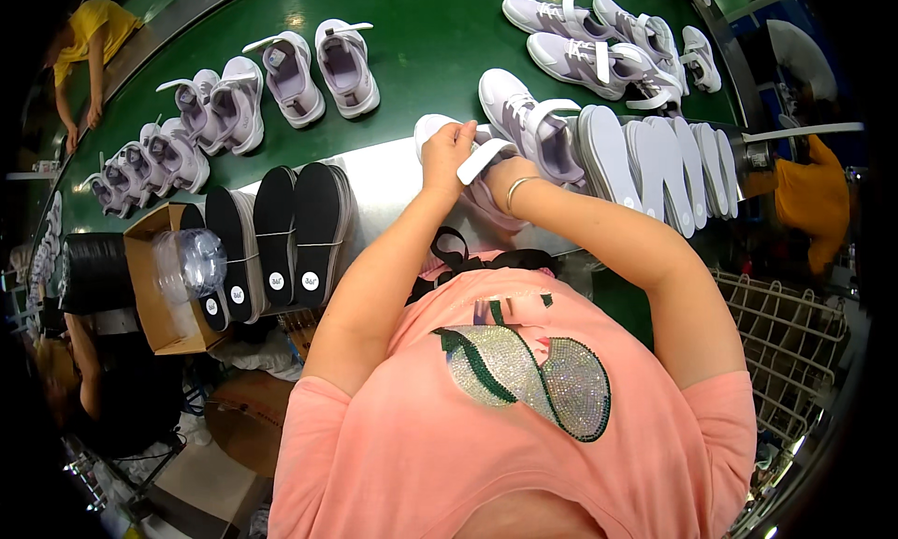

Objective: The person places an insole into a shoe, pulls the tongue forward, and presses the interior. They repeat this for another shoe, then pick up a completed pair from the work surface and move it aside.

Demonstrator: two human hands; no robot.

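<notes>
A white and lilac sneaker lies on the metal ledge in front of me, its toe pointing away to the left. Closed around its front upper is my left hand, beside the raised white strap. My right hand reaches down into the shoe's opening, so its fingers are hidden. Just right of it stands another sneaker with its strap sticking out. Stacks of light grey insoles rest to the right of my hands. Black insoles in bundles stand to the left.
Several sneakers stand on the green conveyor, with more at the far right. A cardboard box holding clear plastic is at left. A white wire basket hangs at right. A person in yellow works far left.
</notes>
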